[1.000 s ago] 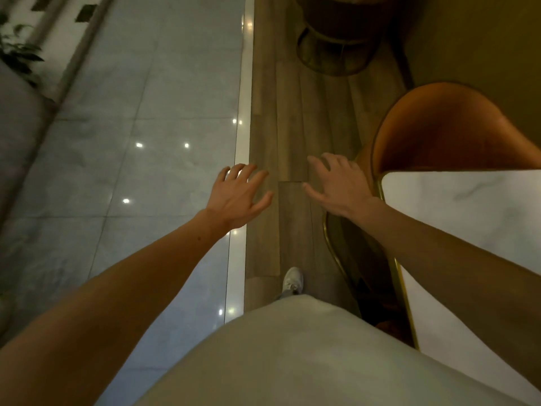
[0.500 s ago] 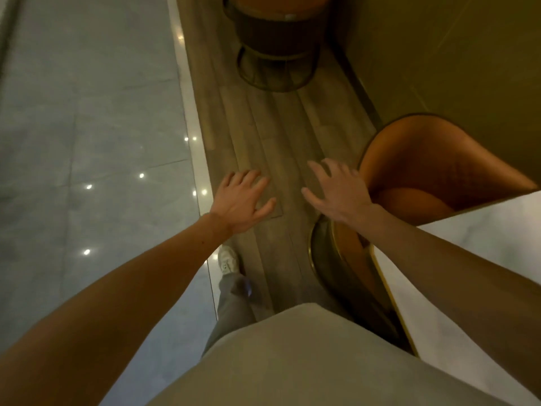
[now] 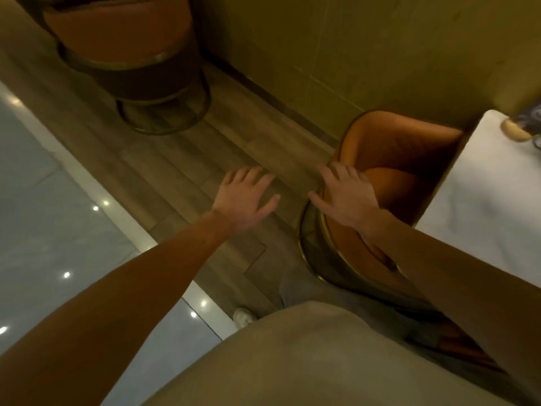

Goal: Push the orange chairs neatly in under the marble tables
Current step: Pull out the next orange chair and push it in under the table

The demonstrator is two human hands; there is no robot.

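An orange chair (image 3: 392,159) with a gold-rimmed curved back stands at the right, its seat partly under the white marble table (image 3: 483,206). My right hand (image 3: 347,197) hovers over the chair's back rim with fingers spread; whether it touches the rim I cannot tell. My left hand (image 3: 244,197) is held out flat over the wooden floor, holding nothing. A second orange chair (image 3: 123,39) on a round gold base stands at the top left, away from the table.
A beige wall (image 3: 351,54) runs behind both chairs. Wooden flooring (image 3: 175,171) borders grey tiles (image 3: 44,215) on the left. A small object (image 3: 516,130) lies on the table's far corner. My shoe (image 3: 243,316) shows below.
The view has swung right and forward, bringing the near chair and table more into sight. My right hand now lies over the chair's back rim; both hands stay spread.
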